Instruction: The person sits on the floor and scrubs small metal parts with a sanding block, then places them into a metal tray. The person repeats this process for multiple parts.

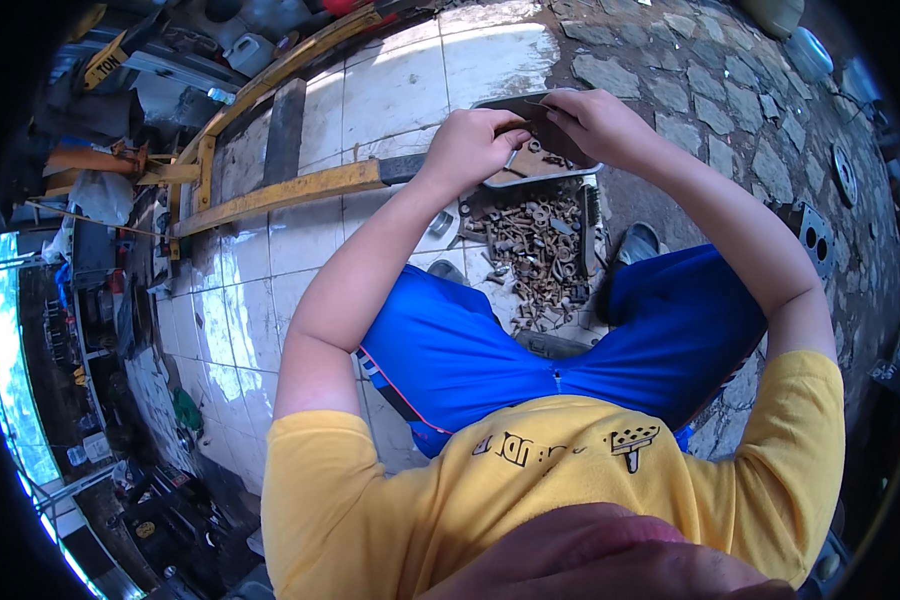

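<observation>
Both my hands are raised over a shallow metal tray (pixel 547 180) that holds several loose nuts and bolts. My left hand (pixel 469 146) pinches a small rust-brown part between thumb and index finger at the tray's left side. Close by, my right hand (pixel 604 124) has its fingertips together on a thin brownish piece above the far rim. The fingers partly hide both pieces, so their exact kind cannot be told. Nearer my body, between my feet, lies a heap of rusty bolts, nuts and washers (pixel 540 240). A long-bristled brush (pixel 591 232) lies along its right edge.
A yellow steel frame (pixel 285 196) spans the white tiled floor (pixel 232 277) at left. A round metal part (pixel 440 223) sits left of the heap. Rough stone paving (pixel 690 97) runs along the right, with an engine part (pixel 816 240) and a metal disc (pixel 844 174) on it.
</observation>
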Demonstrator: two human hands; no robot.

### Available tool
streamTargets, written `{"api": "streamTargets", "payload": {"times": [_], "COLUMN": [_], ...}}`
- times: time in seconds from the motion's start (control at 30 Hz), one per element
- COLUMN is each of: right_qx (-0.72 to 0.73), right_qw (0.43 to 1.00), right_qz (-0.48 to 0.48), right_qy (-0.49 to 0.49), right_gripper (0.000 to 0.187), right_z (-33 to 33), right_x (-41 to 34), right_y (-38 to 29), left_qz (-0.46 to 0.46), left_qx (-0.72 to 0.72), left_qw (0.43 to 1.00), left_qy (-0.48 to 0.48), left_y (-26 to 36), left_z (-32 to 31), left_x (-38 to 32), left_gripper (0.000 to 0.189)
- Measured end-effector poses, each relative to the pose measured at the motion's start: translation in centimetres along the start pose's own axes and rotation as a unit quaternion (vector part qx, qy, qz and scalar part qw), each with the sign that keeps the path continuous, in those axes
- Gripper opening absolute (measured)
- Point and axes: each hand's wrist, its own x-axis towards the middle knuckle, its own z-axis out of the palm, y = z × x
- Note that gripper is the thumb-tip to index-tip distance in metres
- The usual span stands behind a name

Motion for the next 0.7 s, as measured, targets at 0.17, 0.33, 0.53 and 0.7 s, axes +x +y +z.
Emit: {"api": "streamTargets", "payload": {"times": [0.17, 0.33, 0.53, 0.7], "right_qx": [-0.047, -0.015, 0.027, -0.073], "right_qw": [0.994, 0.997, 0.998, 0.986], "right_qz": [0.043, 0.002, 0.036, 0.070], "right_qy": [-0.090, -0.072, -0.036, -0.135], "right_gripper": [0.022, 0.023, 0.023, 0.024], "right_z": [0.3, -0.9, -0.8, -0.1], "right_x": [-0.7, -0.2, -0.2, -0.2], "right_y": [0.6, -0.5, -0.1, 0.4], "left_qz": [0.004, -0.010, -0.009, -0.004], "left_qx": [-0.008, -0.024, -0.017, -0.014], "left_qw": [1.000, 1.000, 1.000, 1.000], "left_qy": [0.010, -0.011, -0.012, -0.013], "left_y": [-0.2, -0.1, 0.2, 0.0], "left_z": [0.0, 0.2, 0.1, 0.2], "left_x": [0.2, 0.1, 0.2, -0.1], "left_gripper": [0.027, 0.026, 0.027, 0.026]}}
